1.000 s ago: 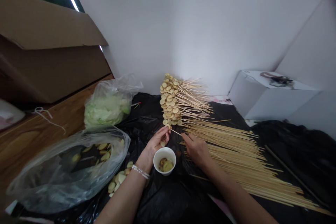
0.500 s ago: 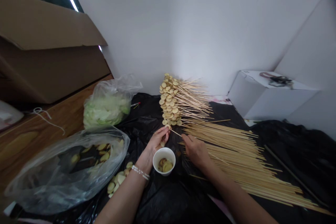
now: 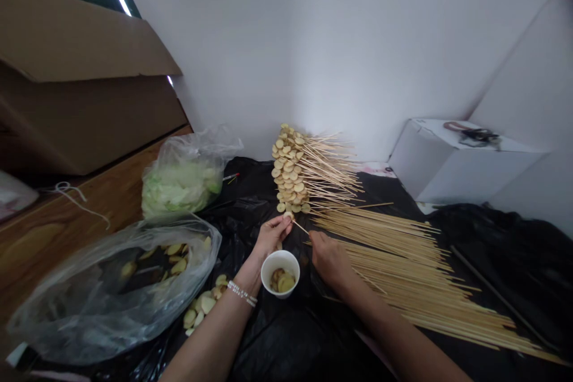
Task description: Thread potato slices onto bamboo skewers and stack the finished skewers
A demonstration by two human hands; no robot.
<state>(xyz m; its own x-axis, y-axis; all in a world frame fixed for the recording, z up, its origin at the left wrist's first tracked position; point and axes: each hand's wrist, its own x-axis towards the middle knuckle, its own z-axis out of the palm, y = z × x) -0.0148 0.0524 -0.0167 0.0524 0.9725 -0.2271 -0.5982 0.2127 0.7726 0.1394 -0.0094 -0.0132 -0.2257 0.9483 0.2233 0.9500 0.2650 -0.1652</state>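
Note:
My left hand (image 3: 274, 234) pinches a potato slice (image 3: 289, 215) just in front of a stack of skewered potato slices (image 3: 290, 170). A thin wooden skewer (image 3: 300, 227) runs from that slice to my right hand (image 3: 330, 255), whose fingers are closed round its other end. Below and between my hands stands a white paper cup (image 3: 280, 258) with a few potato slices (image 3: 283, 280) inside. Bare wooden skewers (image 3: 403, 268) lie in a wide spread under and beside my right forearm. Loose potato slices (image 3: 203, 304) are piled beside my left forearm.
An open clear plastic bag (image 3: 111, 316) with potato slices lies at the left. Behind it sits a bag of pale green leaves (image 3: 179, 188). Black plastic sheeting (image 3: 286, 340) covers the work surface. A white box (image 3: 447, 173) stands back right, a cardboard box (image 3: 89, 113) back left.
Both hands stay nearly in place with the slice and skewer. My left hand has shifted very slightly right and my right hand slightly down.

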